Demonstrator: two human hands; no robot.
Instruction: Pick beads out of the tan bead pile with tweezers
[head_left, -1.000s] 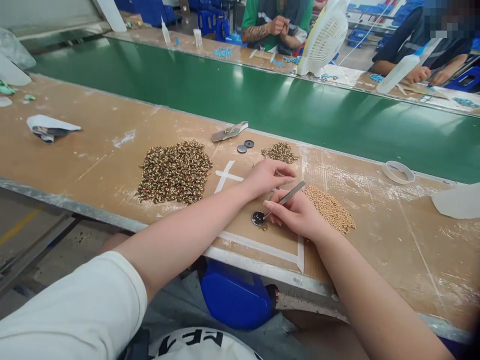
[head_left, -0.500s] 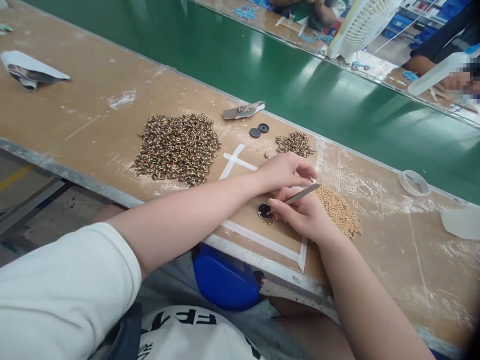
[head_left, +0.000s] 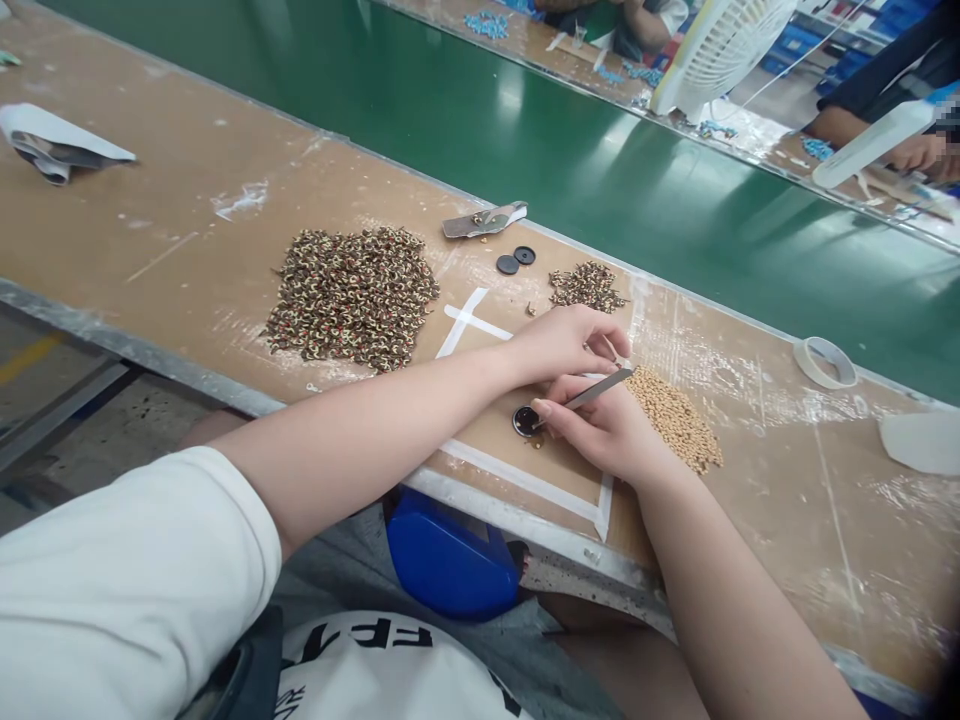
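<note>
My right hand (head_left: 604,428) grips metal tweezers (head_left: 596,389), their tip on a small dark round disc (head_left: 524,420) lying on the brown bench inside a white tape outline (head_left: 525,485). My left hand (head_left: 564,340) rests just behind it, fingers curled and pinched together on something I cannot make out. A heap of pale tan beads (head_left: 675,417) lies right of my hands. A small pile of brown coil parts (head_left: 587,286) sits behind them, and a large pile of the same (head_left: 352,297) lies to the left.
Two dark discs (head_left: 515,260) and a metal tool (head_left: 484,220) lie near the green conveyor belt (head_left: 525,130). A tape roll (head_left: 825,361) sits at right, crumpled paper (head_left: 52,145) far left. Other people's arms and a white fan (head_left: 712,50) are across the belt.
The view tilted down and closer over the last second. My hands stay at the disc, the tweezers' tip barely shifting.
</note>
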